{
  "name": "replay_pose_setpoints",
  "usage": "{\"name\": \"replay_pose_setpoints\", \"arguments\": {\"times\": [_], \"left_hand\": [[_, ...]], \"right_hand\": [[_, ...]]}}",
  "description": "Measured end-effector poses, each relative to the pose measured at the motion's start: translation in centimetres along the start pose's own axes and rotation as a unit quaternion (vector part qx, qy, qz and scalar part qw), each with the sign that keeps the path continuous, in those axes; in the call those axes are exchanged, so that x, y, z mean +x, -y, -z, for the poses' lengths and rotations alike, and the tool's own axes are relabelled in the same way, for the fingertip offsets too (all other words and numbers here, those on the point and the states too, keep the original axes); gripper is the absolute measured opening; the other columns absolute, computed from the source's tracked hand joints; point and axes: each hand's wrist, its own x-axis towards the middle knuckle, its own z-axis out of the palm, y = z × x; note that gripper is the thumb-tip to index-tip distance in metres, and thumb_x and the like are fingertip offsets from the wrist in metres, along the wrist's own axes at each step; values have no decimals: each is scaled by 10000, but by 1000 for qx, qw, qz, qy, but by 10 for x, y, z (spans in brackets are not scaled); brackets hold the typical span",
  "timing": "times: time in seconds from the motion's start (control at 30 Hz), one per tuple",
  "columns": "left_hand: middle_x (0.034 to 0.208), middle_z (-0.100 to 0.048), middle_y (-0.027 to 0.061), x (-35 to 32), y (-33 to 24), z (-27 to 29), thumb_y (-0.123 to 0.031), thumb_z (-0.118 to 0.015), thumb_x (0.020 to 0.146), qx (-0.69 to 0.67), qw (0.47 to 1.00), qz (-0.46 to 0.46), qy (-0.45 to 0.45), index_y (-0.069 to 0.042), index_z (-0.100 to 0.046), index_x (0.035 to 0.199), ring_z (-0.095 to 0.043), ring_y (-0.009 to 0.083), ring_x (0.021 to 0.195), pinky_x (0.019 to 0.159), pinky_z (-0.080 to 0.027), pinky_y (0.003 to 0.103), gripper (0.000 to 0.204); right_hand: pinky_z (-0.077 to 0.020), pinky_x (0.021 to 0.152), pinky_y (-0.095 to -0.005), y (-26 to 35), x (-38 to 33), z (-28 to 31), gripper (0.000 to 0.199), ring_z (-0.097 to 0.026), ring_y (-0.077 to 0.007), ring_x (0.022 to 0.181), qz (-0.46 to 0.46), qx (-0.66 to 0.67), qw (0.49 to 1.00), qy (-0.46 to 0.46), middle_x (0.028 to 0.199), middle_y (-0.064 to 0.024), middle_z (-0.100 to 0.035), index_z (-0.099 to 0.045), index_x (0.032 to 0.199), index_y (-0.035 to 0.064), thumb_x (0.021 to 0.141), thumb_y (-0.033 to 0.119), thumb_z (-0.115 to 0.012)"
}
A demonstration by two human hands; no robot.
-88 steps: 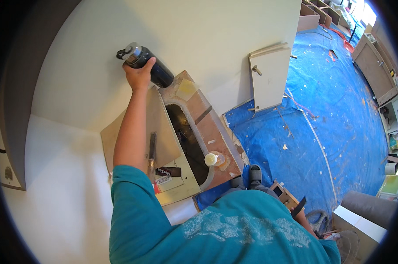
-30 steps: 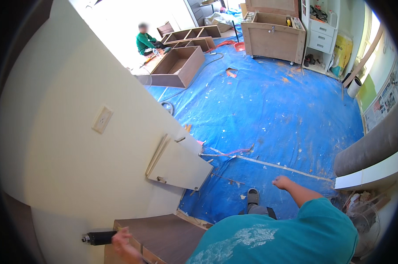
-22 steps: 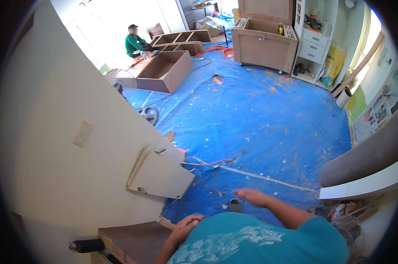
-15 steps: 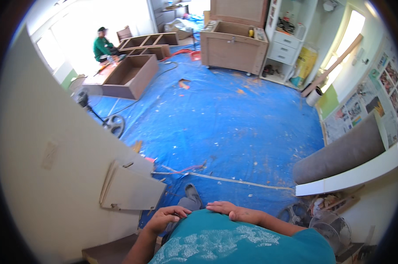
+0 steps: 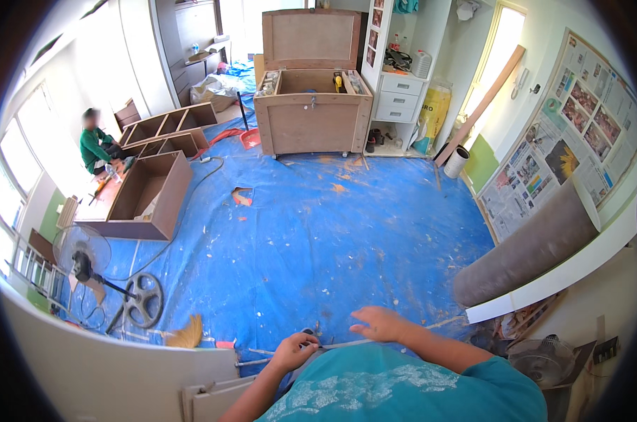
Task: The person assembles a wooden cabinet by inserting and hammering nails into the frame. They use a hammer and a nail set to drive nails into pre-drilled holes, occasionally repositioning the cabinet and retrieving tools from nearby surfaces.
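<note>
Hands hover low at 6 o'clock over the blue tarp (image 5: pixel 311 239) — left hand (image 5: pixel 294 350) curled, touching a thin strip (image 5: pixel 346 343); right hand (image 5: pixel 376 325) empty, fingers spread — wooden chest (image 5: pixel 311 105) at 12.

Floor: covered by a blue tarp (image 5: pixel 318 239), dusty and speckled with scraps.
Far end: an open wooden chest (image 5: pixel 311 116) stands on the tarp.
Left: an open cabinet box (image 5: pixel 144 200) lies on its side.
Near left: a floor fan (image 5: pixel 86 257), a cable and a small broom (image 5: pixel 185 334).
Right: a rolled carpet (image 5: pixel 529 246) rests at the tarp's edge.
</note>
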Motion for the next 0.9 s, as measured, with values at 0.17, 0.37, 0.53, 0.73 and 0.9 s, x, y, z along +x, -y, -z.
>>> {"name": "replay_pose_setpoints", "arguments": {"times": [0.17, 0.37, 0.53, 0.73, 0.9], "left_hand": [[912, -712, 59, 46, 33, 90, -225, -651, 961, -15, 997, 16, -70, -19, -705, 1098, -618, 108, 803, 730, -506, 295, 254], [902, -698, 140, 97, 1, 169, -256, -606, 975, -21, 989, 57, -132, -16, -694, 1090, -671, 212, 857, 789, -526, 339, 281], [917, -715, 158, 156, 4, 204, -301, -621, 960, 16, 982, 10, -188, -29, -707, 1061, -690, 269, 869, 803, -534, 376, 303], [958, -730, 176, 227, 55, 276, -341, -664, 923, 96, 973, 125, -169, -30, -718, 1020, -708, 306, 905, 808, -541, 399, 331], [881, -730, 152, 277, 37, 342, -297, -671, 913, 81, 951, 162, -252, -27, -718, 1001, -708, 262, 823, 756, -545, 371, 288]], "right_hand": [[-521, 517, -331, -39, 62, 42, 401, -670, -177, 679, -309, 290, 894, -141, 882, -118, -711, -642, 1240, 46, 942, 315, -664], [-509, 709, -508, -217, 32, -52, 677, -690, -384, 815, -384, 114, 911, -94, 843, -226, -706, -708, 937, -35, 872, 630, -599], [-494, 839, -522, -253, 44, -59, 762, -653, -460, 968, -520, 112, 845, -50, 983, -281, -701, -731, 931, -41, 861, 697, -555], [-531, 700, -490, -343, 238, -27, 696, -683, -340, 713, -449, 77, 873, 176, 717, -187, -692, -730, 729, 16, 945, 631, -485], [-530, 619, -477, -338, 476, 78, 580, -662, -296, 589, -254, 15, 966, 45, 606, -123, -655, -704, 781, 59, 970, 562, -484]]}}
